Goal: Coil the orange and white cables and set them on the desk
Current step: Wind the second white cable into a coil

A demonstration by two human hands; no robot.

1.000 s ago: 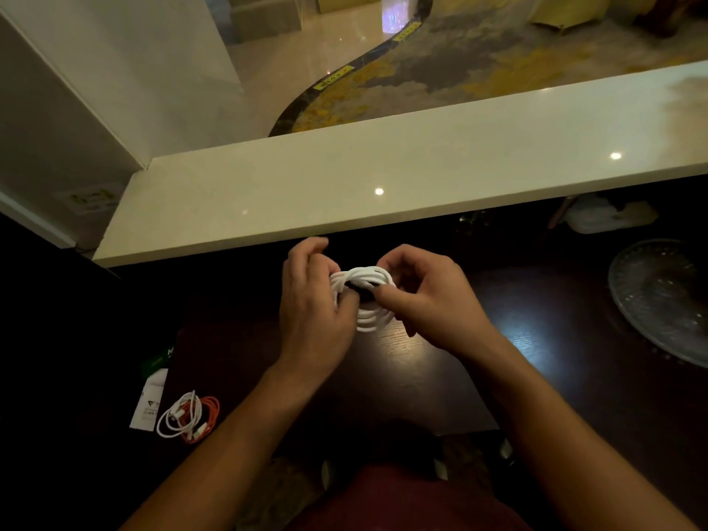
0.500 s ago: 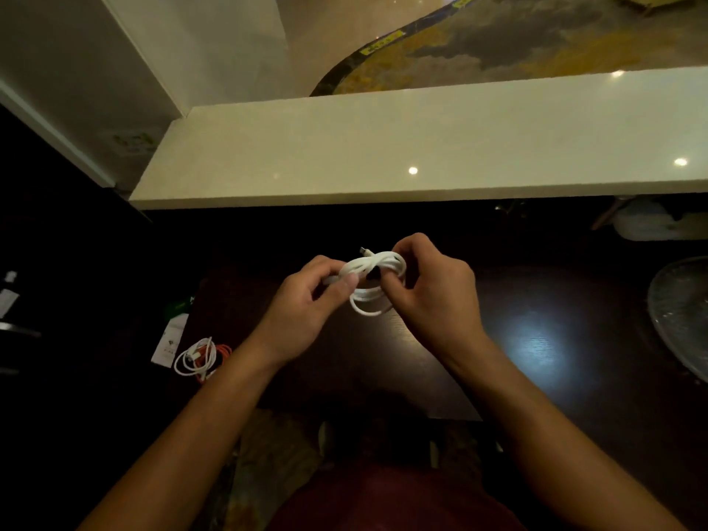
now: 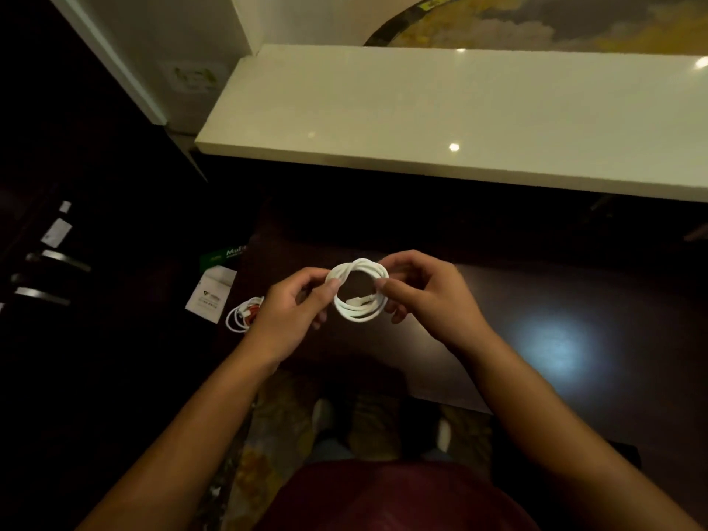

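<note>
White cable (image 3: 358, 297): wound into a round coil with no clear long axis, open face toward the camera, held above the dark counter (image 3: 536, 320). Left hand (image 3: 295, 314) pinches its left rim, right hand (image 3: 425, 297) its right rim. Orange and white cable bundle (image 3: 243, 314): flat on the counter, left of the left hand.
</note>
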